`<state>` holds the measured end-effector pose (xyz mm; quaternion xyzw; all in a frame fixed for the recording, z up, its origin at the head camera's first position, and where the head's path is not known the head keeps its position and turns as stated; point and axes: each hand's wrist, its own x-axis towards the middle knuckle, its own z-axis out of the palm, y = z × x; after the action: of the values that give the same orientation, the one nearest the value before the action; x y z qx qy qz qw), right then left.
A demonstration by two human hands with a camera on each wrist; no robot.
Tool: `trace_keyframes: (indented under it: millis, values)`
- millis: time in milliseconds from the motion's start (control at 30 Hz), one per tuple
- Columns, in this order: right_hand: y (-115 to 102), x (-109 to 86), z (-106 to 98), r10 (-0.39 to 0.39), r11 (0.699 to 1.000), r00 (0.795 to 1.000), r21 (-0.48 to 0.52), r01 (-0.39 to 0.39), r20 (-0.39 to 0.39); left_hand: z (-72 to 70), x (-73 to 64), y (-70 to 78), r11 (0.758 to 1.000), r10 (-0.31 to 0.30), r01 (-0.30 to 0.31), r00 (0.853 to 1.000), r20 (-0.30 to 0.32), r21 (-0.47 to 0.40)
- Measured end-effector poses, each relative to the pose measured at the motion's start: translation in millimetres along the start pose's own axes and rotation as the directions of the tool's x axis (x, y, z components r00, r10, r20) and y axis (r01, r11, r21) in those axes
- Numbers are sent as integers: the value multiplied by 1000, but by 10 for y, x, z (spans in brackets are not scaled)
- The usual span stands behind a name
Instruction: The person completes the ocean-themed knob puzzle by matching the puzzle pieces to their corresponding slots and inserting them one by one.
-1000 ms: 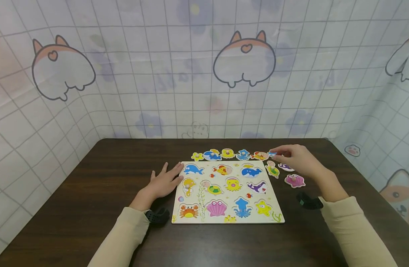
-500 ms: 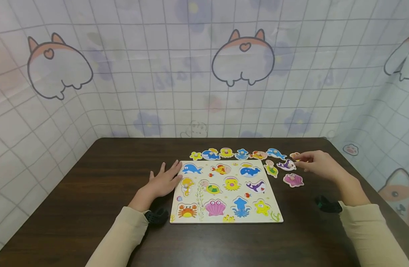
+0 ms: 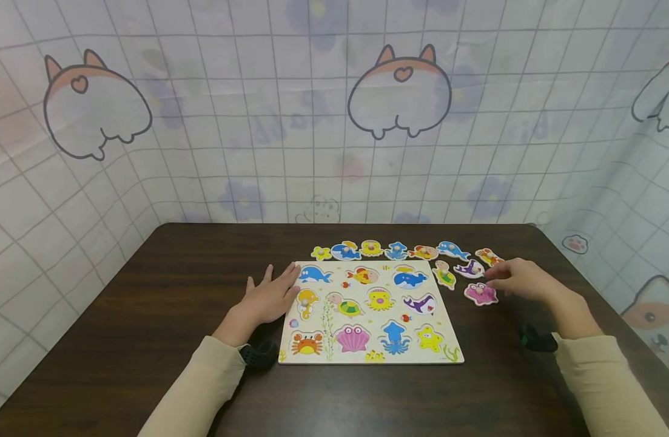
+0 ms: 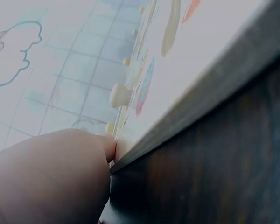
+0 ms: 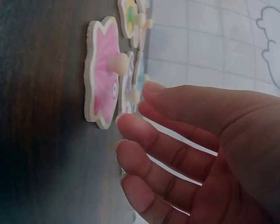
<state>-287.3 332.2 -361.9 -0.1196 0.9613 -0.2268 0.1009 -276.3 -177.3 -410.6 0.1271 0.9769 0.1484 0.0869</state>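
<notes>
A wooden peg puzzle board [image 3: 367,358] with sea-animal pictures lies on the dark table. My left hand [image 3: 270,296] rests at its upper left edge with fingers spread; in the left wrist view, part of that hand [image 4: 60,172] touches the board's edge. My right hand [image 3: 525,280] hovers beside the pink shell piece [image 3: 481,294], with the crab piece [image 3: 488,257] and purple whale piece [image 3: 469,269] close by. From the right wrist, the fingers look loosely bent, with nothing between them, apart from the shell piece's knob [image 5: 119,64].
Along the board's far side lie loose pieces: star [image 3: 321,254], blue whale [image 3: 346,251], octopus [image 3: 371,248], squid [image 3: 396,250], fish [image 3: 424,253] and dolphin [image 3: 453,250]. A turtle piece [image 3: 444,276] lies at the right edge. The seahorse piece [image 3: 307,301] sits in the board.
My right hand has left the dolphin piece, moved right past the crab piece and come nearer the shell piece. The dolphin and crab pieces are now uncovered. My left hand stays put.
</notes>
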Motion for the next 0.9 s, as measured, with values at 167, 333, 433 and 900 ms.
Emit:
trace_keyframes:
  millis: [167, 333, 433, 900]
  values:
    - [-2, 34, 23, 9, 1000, 1000, -9, -8, 13, -4, 10, 7, 998, -6, 6, 1000, -1, 59]
    - [4, 60, 43, 13, 1000, 1000, -9, -13, 18, 6, 11, -10, 996, -1, 2, 1000, -18, 88]
    - [23, 80, 62, 3, 1000, 1000, -11, -3, 15, 9, 0, -16, 996, 1, 1, 1000, -24, 87]
    - [51, 107, 123, 3, 1000, 1000, 8, -3, -14, 29, -15, -18, 998, 13, -11, 1000, -28, 63]
